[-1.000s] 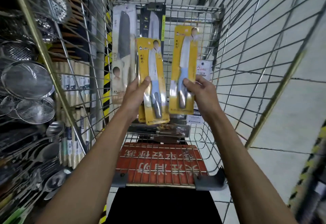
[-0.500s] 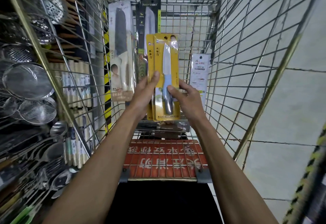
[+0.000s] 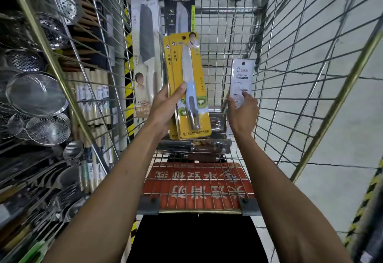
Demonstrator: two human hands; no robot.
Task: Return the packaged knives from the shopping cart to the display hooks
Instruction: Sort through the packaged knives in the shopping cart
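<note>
Landmark: shopping cart, wire-walled, seen from its handle end.
Left hand: inside the cart, left of centre, raised above its floor. The fingers are wrapped behind the yellow knife packs and the thumb is pressed on their front. This is a firm grasp.
Yellow knife packs: two cards stacked face to face, upright, and held clear of the cart floor. The front one shows a pale blade with a blue-and-grey handle.
Right hand: inside the cart, close to its right wall. The fingers are relaxed and loosely spread, with one fingertip against the face of the white pack. No closed grip is visible.
White pack: upright, leaning on the cart's right wall. Its lower part is hidden behind the right hand.
Grey knife pack: upright against the cart's left wall, dark blade up.
Black knife pack: upright at the cart's far end, just right of the grey one and partly behind the yellow cards.
Flat packs: lying on the cart floor under both hands, with brown handles showing.
Red flap: at the cart's near end, behind wire.
Wire strainers: outside the cart, on the rack beyond its left wall.
</note>
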